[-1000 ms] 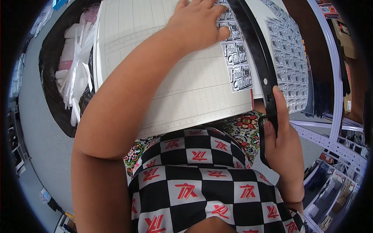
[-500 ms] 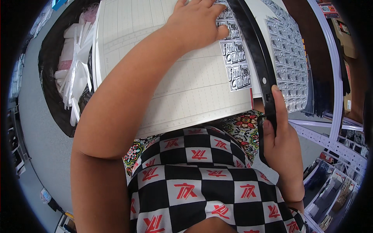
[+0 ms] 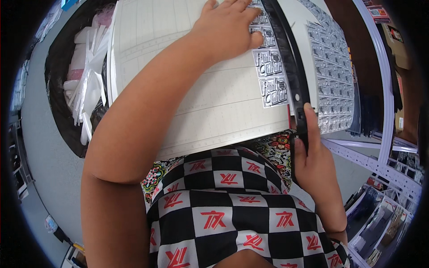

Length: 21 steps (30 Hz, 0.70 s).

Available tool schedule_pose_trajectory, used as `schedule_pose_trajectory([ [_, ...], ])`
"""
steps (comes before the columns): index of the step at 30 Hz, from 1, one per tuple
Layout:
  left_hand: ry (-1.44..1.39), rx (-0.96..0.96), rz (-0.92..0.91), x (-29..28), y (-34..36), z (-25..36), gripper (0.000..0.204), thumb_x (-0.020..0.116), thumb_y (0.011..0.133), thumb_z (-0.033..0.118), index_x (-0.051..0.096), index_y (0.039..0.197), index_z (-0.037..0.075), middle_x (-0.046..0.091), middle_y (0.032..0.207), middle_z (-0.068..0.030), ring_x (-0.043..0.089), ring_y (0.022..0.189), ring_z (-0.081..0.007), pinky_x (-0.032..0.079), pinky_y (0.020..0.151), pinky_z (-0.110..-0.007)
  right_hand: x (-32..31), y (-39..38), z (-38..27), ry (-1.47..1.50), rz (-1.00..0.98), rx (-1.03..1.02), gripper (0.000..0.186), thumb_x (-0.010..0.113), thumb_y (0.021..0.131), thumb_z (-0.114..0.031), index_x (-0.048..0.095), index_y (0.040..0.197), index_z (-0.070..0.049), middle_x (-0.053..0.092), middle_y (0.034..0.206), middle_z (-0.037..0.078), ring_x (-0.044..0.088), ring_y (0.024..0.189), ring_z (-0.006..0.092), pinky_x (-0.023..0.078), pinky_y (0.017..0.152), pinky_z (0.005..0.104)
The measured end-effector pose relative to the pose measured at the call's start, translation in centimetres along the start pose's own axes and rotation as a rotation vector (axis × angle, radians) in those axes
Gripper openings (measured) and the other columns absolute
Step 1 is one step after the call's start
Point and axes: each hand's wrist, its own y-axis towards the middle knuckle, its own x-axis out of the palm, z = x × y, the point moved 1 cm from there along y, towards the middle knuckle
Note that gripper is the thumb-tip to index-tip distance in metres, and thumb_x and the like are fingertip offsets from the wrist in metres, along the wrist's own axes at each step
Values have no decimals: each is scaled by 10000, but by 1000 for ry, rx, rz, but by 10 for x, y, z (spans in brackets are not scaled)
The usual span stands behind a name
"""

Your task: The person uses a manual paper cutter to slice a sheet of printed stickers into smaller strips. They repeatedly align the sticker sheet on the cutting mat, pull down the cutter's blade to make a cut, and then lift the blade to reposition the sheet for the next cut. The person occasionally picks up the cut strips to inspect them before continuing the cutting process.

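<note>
A paper cutter with a pale, ruled baseboard (image 3: 214, 107) lies in front of me. Along its right edge runs a strip of black-and-silver printed stickers (image 3: 274, 92). My left hand (image 3: 228, 29) lies flat with fingers spread, over the board and the upper part of the strip. The fingertips are partly cut off by the top of the picture. My right hand (image 3: 315, 161) is wrapped round the lower end of the black cutter arm (image 3: 292, 76), index finger stretched along it. The arm runs close beside the strip's right side.
Right of the cutter lies a larger sheet of the same stickers (image 3: 333, 85). A black bag (image 3: 56, 89) with white and pink paper scraps (image 3: 89, 71) stands left. A purple metal shelf frame (image 3: 389, 98) and stocked bins (image 3: 380, 214) are at the right.
My right hand has moved left with the cutter arm, which now sits closer to the board's edge. The sticker strip has shifted slightly; my left hand stays nearly in place.
</note>
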Motion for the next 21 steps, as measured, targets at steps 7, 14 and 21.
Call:
schedule_pose_trajectory([
  [7,1,-51,54,15,5,-9,579,386,775,310,341,1263,2,294,1329,-196,234,1273,-280,180,1044,-461,-71,-2,-28,197,-125,5,490,408,849,-95,285,1323,-72,564,1003,161,590,818,247,436,673,276],
  [14,-38,3,282,17,-2,-8,487,478,723,290,476,1152,60,425,1227,-130,353,1189,-265,246,997,-429,-29,81,46,882,20,40,340,505,857,-174,488,1158,-16,602,818,50,526,655,36,397,543,152],
  [21,-75,119,483,29,3,-16,429,564,657,255,532,1046,77,487,1129,-95,414,1113,-266,299,953,-393,23,151,12,847,269,-232,272,618,802,-190,568,985,5,602,783,53,553,713,102,428,607,205],
])
